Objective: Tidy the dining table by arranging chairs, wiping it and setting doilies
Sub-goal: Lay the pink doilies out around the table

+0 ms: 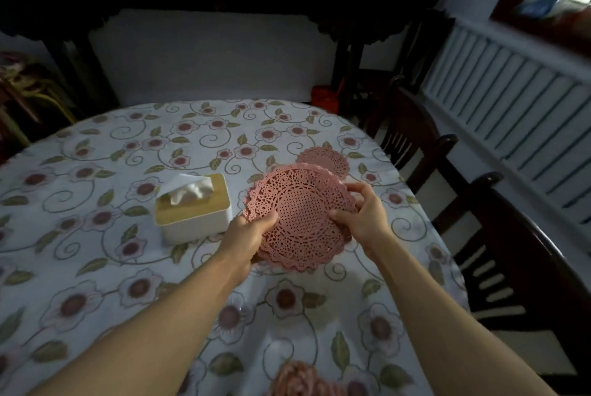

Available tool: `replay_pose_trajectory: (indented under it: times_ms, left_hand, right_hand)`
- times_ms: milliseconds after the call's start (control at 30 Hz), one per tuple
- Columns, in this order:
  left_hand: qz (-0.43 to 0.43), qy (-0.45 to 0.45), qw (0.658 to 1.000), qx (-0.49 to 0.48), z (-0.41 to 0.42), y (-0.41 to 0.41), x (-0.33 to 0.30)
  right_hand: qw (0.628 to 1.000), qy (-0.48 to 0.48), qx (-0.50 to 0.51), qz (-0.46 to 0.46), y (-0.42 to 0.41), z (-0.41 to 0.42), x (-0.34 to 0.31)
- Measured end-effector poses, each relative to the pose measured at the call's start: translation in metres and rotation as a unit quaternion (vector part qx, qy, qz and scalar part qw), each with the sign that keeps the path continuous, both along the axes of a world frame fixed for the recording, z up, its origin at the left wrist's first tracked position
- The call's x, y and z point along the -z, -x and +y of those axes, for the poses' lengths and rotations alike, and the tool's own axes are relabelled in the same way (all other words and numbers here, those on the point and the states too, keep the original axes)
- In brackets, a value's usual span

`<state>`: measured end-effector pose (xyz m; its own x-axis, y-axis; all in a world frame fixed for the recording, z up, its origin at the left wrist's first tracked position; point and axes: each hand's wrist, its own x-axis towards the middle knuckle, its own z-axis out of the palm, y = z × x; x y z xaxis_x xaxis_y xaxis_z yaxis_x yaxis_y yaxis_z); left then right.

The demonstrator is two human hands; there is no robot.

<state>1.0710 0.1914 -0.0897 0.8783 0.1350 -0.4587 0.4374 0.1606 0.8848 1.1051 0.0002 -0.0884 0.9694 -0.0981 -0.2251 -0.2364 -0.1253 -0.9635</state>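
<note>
Two bare forearms, entering from the lower edge and narrowing toward the wrists. No sleeve, cuff or fabric anywhere along either arm as far as the frame shows. Left hand (246, 237) bare: no ring, no glove, no band at the wrist. Right hand (364, 215) likewise bare, wrist uncovered, no watch or bracelet. Fingers (358, 188) slender, nails short and plain, without visible polish. Nothing else of the body in view.
</note>
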Motion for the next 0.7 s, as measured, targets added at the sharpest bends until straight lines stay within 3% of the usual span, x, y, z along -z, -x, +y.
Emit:
replay_pose_trajectory:
  times_ms: [200, 467, 700]
  left_hand:
    - [0.027, 0.035, 0.999, -0.005, 0.003, 0.041, -0.008]
    - [0.035, 0.035, 0.999, -0.007, -0.02, 0.058, -0.011]
    - [0.036, -0.026, 0.999, -0.016, -0.048, 0.056, 0.027]
  right_hand:
    - [0.969, 0.208, 0.031, -0.133, 0.06, -0.002, -0.008]
    - [0.966, 0.243, 0.039, -0.075, 0.071, -0.029, -0.002]
    - [0.984, 0.157, 0.082, 0.007, 0.069, -0.074, 0.036]
